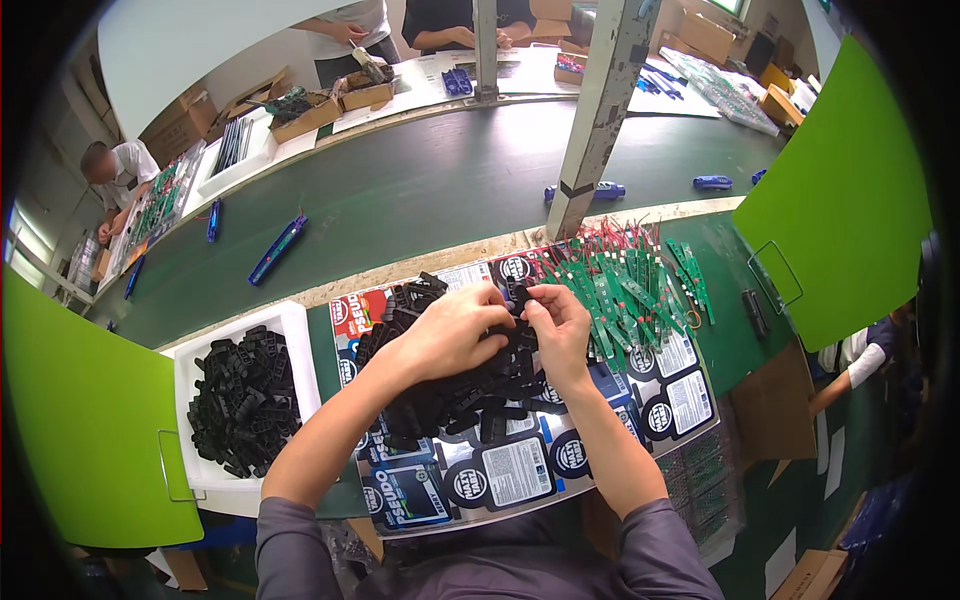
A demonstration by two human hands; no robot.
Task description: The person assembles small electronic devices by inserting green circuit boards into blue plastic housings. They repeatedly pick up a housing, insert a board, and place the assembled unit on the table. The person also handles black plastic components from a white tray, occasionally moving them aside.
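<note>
Close together over a heap of black plastic parts (470,395), my two hands meet above a printed sheet (520,470). My right hand (562,325) pinches a small black plastic part (519,292) between thumb and fingertips. Its fine shape is too small to tell. My left hand (455,335) is curled on the other side of that part, its fingertips near it. What the left fingers hold, if anything, is hidden. Just right of my right hand lies a pile of narrow green circuit boards (625,290) with red wires.
On the left stands a white foam box (308,365) of black parts. Green panels (85,430) (850,200) flank the bench. A metal post (600,120) rises ahead. Blue devices (278,250) lie on the green belt (420,170). Other people work beyond it and at both sides.
</note>
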